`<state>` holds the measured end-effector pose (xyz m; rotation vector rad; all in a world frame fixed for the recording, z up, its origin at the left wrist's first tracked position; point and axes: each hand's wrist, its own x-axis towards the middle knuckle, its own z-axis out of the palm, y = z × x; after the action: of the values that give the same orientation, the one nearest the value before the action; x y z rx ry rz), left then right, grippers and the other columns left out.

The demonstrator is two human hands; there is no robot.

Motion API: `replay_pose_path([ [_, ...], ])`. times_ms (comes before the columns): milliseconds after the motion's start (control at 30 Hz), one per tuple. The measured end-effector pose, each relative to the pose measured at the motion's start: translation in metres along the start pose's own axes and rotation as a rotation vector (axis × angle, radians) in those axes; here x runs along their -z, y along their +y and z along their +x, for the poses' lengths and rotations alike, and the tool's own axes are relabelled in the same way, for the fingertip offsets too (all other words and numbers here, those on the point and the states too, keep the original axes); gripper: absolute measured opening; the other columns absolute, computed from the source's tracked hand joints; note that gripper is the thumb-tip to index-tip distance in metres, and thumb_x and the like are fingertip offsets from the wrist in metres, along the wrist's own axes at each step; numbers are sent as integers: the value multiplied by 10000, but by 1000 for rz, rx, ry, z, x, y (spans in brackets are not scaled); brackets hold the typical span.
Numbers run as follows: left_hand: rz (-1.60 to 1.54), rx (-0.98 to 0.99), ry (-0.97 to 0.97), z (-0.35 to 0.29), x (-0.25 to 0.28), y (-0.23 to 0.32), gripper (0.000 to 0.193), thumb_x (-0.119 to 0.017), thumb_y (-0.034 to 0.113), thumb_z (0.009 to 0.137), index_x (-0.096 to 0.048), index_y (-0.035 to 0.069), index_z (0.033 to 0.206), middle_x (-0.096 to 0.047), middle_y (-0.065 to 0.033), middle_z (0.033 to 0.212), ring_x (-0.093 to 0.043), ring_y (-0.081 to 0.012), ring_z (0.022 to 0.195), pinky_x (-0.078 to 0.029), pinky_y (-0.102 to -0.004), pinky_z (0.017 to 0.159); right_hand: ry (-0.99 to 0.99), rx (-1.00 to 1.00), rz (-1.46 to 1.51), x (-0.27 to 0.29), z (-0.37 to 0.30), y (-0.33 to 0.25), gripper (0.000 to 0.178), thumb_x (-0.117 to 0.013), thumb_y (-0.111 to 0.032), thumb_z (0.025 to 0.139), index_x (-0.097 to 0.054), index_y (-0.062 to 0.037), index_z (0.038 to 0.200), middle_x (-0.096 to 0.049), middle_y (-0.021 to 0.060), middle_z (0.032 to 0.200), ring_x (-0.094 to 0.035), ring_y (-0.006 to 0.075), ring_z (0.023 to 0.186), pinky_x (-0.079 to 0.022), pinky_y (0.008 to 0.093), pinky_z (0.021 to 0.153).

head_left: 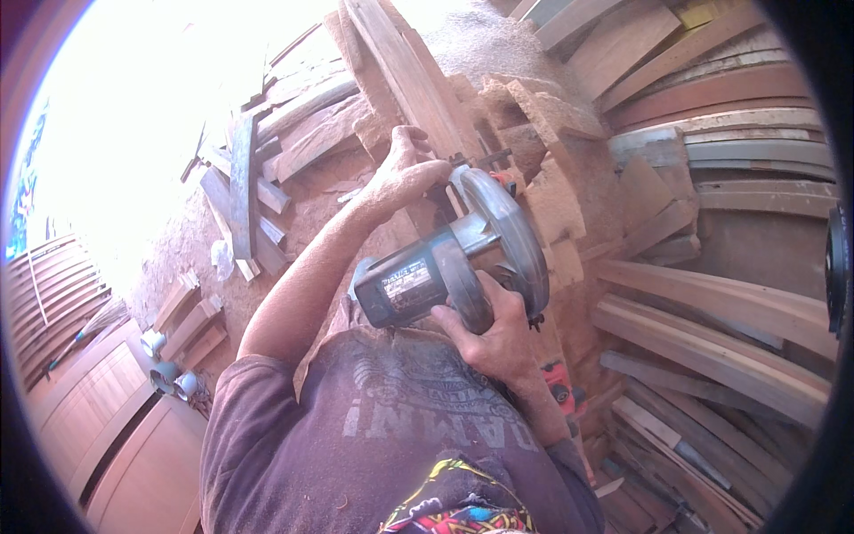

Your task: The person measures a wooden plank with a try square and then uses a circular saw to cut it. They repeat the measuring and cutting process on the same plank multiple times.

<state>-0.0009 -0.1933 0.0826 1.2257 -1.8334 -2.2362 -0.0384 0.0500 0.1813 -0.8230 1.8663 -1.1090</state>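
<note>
A circular saw [509, 227] with a grey rounded blade guard and a dark motor housing lies across the middle, in front of my body. My right hand [500, 334] is wrapped round its rear handle. Its front end points away from me, over a long wooden board [405, 62] that runs toward the far side. My left hand [409, 173] is at the saw's front, its fingers bent over the board and its thumb side against the saw. What those fingers grip is hidden. The blade cannot be seen.
Sawdust-covered wood blocks [556, 200] lie just right of the saw. Stacked planks [712, 343] fill the right side. Offcuts [242, 187] are scattered at far left, with panelled wooden boards [107, 409] at near left. A red tool [560, 387] sits beside my right forearm.
</note>
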Motion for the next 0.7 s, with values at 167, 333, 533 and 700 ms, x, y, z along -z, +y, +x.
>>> replay_pose_path([
  [167,173,-145,-1,3,4,-10,905,-812,128,824,-276,-20,1537,-514,-270,1386,-544,-366,1380,-546,-492,1081,-3,1,14,-1,1,0,223,-824,-108,905,-695,-7,1056,-714,60,844,-680,139,773,-547,325,733],
  [333,417,-266,92,12,-3,-19,807,-791,79,816,-345,-18,1481,-556,-274,1330,-580,-391,1342,-501,-487,1126,-42,-19,4,3,4,-7,282,-827,-143,921,-663,17,1085,-752,212,895,-784,341,850,-586,425,758],
  [533,438,-300,193,18,-7,-26,657,-720,5,817,-413,-32,1397,-613,-274,1243,-643,-411,1233,-518,-473,1072,-16,-17,6,0,8,-10,229,-824,-118,913,-683,-2,1051,-726,111,854,-714,201,790,-557,349,730],
  [700,409,-259,175,17,-4,-17,670,-673,-25,800,-414,-7,1417,-605,-252,1265,-631,-391,1246,-514,-473,1077,-11,-26,-18,0,12,-16,207,-828,-104,908,-693,-7,1030,-715,60,831,-680,131,756,-542,312,717],
])
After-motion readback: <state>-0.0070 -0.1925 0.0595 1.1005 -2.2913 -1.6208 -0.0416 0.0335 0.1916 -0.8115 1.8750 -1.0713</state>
